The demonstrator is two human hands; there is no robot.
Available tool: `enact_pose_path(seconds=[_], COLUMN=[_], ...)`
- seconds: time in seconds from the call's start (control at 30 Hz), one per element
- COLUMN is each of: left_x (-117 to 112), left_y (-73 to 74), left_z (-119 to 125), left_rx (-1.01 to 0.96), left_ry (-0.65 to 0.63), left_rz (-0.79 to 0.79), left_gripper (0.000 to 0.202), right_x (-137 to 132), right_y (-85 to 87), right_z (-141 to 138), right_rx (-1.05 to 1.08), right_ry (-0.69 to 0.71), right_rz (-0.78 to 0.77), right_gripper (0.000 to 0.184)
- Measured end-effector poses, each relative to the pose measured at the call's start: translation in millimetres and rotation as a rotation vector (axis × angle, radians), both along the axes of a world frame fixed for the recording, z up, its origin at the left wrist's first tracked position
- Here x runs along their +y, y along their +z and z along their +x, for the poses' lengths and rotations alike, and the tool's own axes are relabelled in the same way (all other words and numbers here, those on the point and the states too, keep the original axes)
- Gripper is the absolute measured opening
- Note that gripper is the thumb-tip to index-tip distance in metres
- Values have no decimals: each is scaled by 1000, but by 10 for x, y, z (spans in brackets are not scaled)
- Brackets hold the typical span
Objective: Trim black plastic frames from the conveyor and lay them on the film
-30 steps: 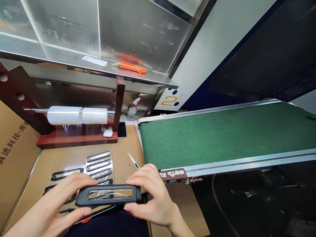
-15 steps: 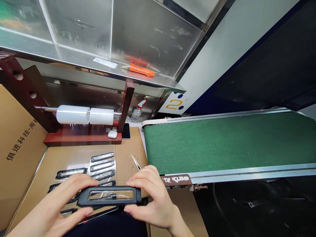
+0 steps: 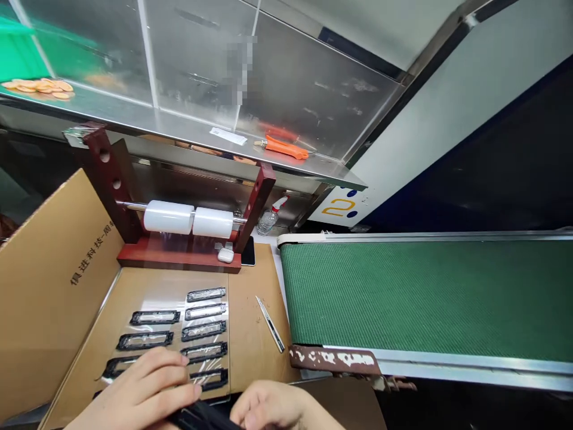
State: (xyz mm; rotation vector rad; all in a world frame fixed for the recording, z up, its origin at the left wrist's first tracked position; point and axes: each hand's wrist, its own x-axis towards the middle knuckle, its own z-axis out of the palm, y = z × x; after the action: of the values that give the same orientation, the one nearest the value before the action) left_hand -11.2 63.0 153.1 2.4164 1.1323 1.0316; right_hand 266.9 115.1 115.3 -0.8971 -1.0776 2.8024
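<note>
At the bottom edge, my left hand (image 3: 138,391) and my right hand (image 3: 273,409) both close on a long black plastic frame (image 3: 201,416), of which only a dark sliver shows between them. Just beyond my left hand, several similar black frames (image 3: 203,330) lie in two columns on a clear film sheet over the cardboard work surface (image 3: 250,340). A thin metal blade tool (image 3: 270,323) rests on the cardboard to the right of the frames.
A dark red stand with two white film rolls (image 3: 188,219) sits at the back, a white earbud case (image 3: 225,255) and phone beside it. A green conveyor belt (image 3: 425,295) runs right. Orange pliers (image 3: 285,147) lie on the steel shelf. A cardboard flap (image 3: 49,286) stands left.
The view has tilted up and shifted, so both hands and the held frame have dropped to the bottom edge. More of the laid-out frames and the blade tool now show.
</note>
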Motion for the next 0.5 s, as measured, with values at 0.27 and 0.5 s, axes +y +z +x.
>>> enact_pose_path(seconds=[0.27,0.5], left_x=[760,1337], left_y=[-1203,-1743], left_z=[-998,-1364], left_rx=[-664,-755], left_ry=[800,706], left_rz=[-703,-917], left_gripper=[71,47], right_x=[514,971], right_y=[-433,-965], right_z=[-742,-1603], right_rx=[-448,-560], right_ry=[-142,-44], right_rz=[1191,1655], right_gripper=[20,28])
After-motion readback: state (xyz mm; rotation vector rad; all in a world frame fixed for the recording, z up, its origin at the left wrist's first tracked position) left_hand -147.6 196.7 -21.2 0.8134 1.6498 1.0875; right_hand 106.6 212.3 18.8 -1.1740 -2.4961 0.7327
